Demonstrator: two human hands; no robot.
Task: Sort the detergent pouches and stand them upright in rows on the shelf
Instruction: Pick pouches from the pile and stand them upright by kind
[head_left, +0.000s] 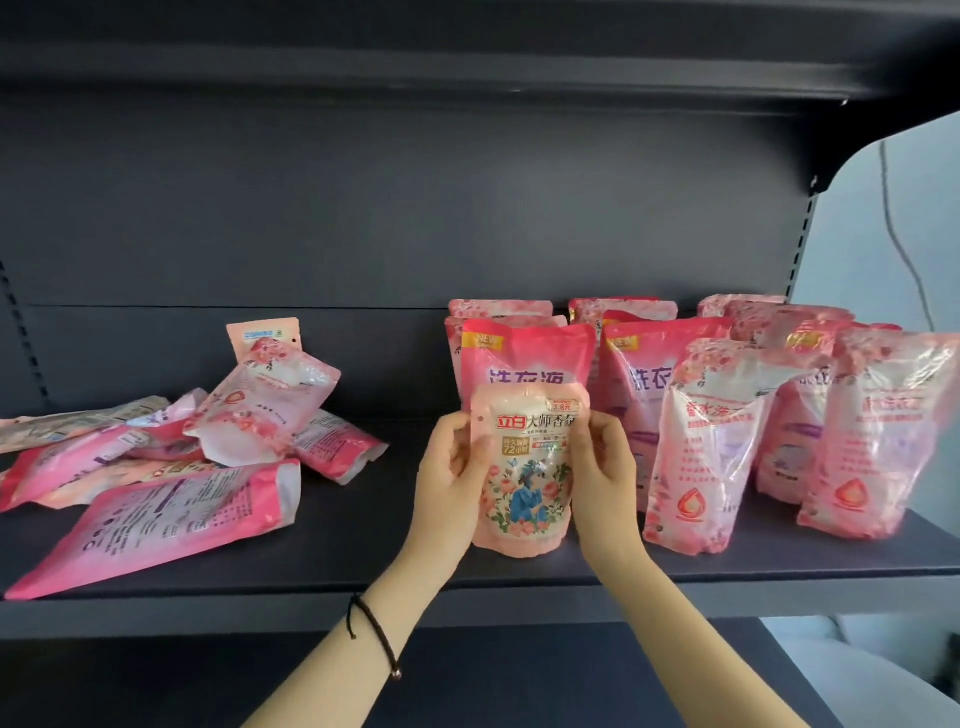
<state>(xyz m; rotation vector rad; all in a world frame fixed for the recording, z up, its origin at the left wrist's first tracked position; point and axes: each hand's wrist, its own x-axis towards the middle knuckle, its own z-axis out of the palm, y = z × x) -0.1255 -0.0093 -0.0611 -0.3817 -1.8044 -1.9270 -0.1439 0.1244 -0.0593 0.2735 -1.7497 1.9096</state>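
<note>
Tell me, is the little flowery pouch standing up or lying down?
Standing up. The flowery pouch has its top up and base down at the shelf, left hand and right hand gripping its sides.

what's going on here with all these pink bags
A person is stocking a dark shelf with detergent pouches. The left hand and right hand hold a small floral pouch upright by its upper sides near the shelf's front edge. Behind it and to its right, standing pouches already form rows. On the left, a heap of pouches lies flat and jumbled, not yet sorted.
</note>
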